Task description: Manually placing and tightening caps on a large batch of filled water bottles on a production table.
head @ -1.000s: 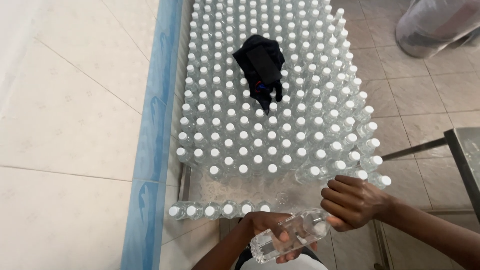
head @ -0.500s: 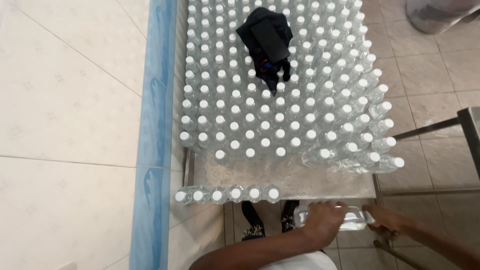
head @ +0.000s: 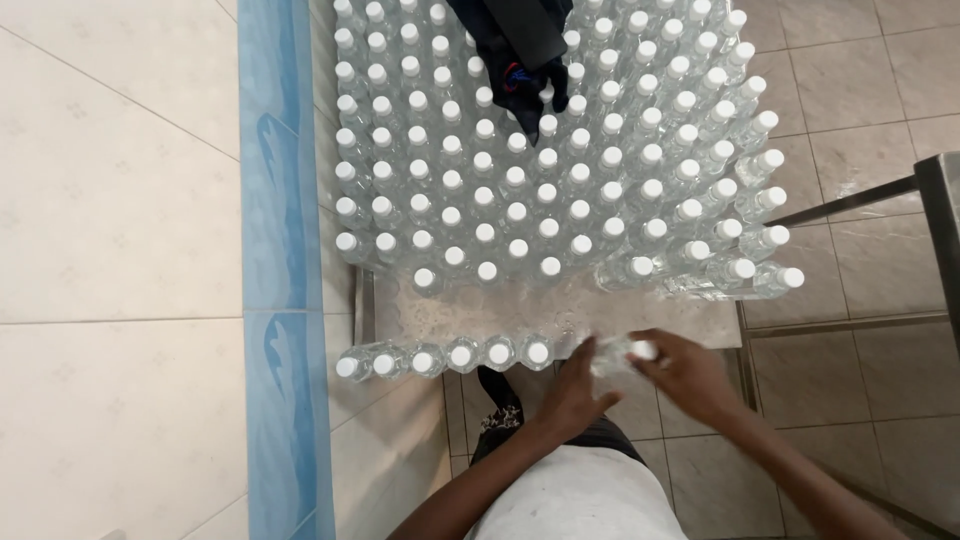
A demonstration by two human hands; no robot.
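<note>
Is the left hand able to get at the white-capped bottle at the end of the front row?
Probably yes: the left hand sits just beside that bottle, and nothing lies between them.

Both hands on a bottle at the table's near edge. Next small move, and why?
Probably stand the clear bottle, held between left hand and right hand, upright at the right end of the front row of bottles; that spot looks open.

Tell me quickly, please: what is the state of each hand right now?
Left hand: partly closed, fingers touching the clear plastic bottle.
Right hand: closed around the clear plastic bottle at the table edge.
</note>
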